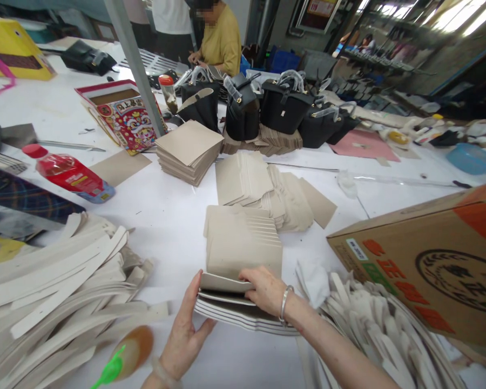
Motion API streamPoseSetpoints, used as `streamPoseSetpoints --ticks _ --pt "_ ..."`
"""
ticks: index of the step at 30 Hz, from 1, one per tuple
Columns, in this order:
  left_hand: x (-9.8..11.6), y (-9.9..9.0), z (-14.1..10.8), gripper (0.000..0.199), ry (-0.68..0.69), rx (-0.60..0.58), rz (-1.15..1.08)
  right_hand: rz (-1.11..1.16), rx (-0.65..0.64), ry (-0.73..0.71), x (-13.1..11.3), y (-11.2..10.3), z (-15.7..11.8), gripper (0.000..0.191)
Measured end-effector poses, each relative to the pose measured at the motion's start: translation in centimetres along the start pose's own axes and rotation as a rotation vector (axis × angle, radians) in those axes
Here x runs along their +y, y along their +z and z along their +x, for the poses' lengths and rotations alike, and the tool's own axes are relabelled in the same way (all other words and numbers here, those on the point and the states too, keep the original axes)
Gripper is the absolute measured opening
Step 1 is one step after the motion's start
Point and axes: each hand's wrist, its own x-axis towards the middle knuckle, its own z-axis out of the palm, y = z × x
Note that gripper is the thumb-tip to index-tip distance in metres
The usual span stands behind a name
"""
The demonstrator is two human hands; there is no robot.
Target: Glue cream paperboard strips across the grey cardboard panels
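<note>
At the near middle of the table, my left hand (182, 329) grips the left end of a small stack of beige boards (247, 320), thumb below and fingers along the edge. My right hand (267, 292), with a silver bangle at the wrist, pinches the raised top board (222, 282) of that stack. A dark gap shows between this board and the ones under it. Just beyond my hands lies a fanned row of beige boards (238, 237). Parts of the right fingertips are hidden behind the board.
Long pale strips (76, 286) heap up at left, others (380, 319) at right beside a cardboard box (421, 259). A glue bottle (133, 351) with a green tip lies near my left wrist. Farther back are stacked boards (190, 146), black handbags (285, 105) and a person in yellow (222, 40).
</note>
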Motion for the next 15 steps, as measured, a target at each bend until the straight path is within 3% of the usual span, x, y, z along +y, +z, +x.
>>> streamPoseSetpoints --ticks 5,15 --pt "0.5 -0.1 0.1 0.055 0.073 0.039 0.057 -0.029 -0.006 0.034 0.8 0.4 -0.2 0.034" --pt "0.1 -0.3 0.1 0.029 0.06 0.005 0.12 -0.036 -0.012 0.096 3.5 -0.9 -1.7 0.029"
